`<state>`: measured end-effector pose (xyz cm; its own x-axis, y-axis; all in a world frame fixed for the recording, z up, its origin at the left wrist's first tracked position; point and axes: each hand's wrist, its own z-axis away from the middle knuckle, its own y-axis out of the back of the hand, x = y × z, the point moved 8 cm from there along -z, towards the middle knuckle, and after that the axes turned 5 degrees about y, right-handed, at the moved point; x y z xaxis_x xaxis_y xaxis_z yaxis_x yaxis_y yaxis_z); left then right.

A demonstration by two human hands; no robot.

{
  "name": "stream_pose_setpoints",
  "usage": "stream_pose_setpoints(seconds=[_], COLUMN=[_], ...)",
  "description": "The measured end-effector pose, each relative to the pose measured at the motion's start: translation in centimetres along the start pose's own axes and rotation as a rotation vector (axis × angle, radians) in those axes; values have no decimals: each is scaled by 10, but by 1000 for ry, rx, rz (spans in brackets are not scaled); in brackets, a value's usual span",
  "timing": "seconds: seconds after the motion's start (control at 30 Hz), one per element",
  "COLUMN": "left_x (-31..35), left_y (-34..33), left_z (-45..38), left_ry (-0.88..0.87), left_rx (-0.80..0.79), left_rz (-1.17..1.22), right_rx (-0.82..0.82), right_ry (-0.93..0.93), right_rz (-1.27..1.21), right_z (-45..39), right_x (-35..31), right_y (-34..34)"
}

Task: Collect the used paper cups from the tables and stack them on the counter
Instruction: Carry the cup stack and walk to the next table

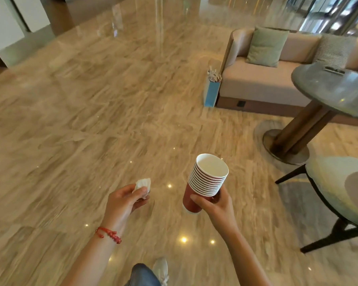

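My right hand (212, 205) grips a stack of several nested red paper cups (205, 182) with white insides, held upright and slightly tilted over the floor. My left hand (124, 200), with a red string bracelet on its wrist, is closed around a crumpled white tissue (142, 185). Both hands are out in front of me at about the same height, a short gap apart. No counter with cups shows in this view.
A round grey table (327, 93) on a wooden pedestal stands at right, with a cushioned chair (337, 188) in front of it. A beige sofa (260, 79) with a green pillow sits behind, a blue bag (212, 92) beside it. Glossy marble floor (91, 112) stretches left and ahead.
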<state>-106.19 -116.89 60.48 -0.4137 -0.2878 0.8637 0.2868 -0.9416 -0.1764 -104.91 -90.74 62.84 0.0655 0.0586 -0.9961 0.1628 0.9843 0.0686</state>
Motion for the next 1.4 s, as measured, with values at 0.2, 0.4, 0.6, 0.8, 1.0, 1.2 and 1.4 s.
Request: stream_pose_setpoints(seconds=[0.2, 0.4, 0.6, 0.8, 1.0, 1.2, 1.4], left_x=[53, 91, 151, 198, 243, 320, 397], left_y=[-73, -150, -225, -282, -320, -356, -408], left_z=[-116, -241, -353, -458, -594, -744, -875], left_ry=[17, 13, -16, -9, -1, -2, -1], left_rx=[-54, -42, -17, 8, -7, -4, -27], left_rz=[-37, -32, -21, -21, -36, -56, -66], right_rx=[51, 56, -15, -29, -5, 24, 49], right_ry=[19, 52, 45, 15, -3, 16, 20], right_rz=[-27, -19, -10, 3, 26, 25, 1], right_z=[-132, -285, -439, -574, -720, -881, -1022], right_x=[-11, -5, -19, -30, -25, -44, -67], right_y=[9, 22, 25, 21, 2, -35, -54])
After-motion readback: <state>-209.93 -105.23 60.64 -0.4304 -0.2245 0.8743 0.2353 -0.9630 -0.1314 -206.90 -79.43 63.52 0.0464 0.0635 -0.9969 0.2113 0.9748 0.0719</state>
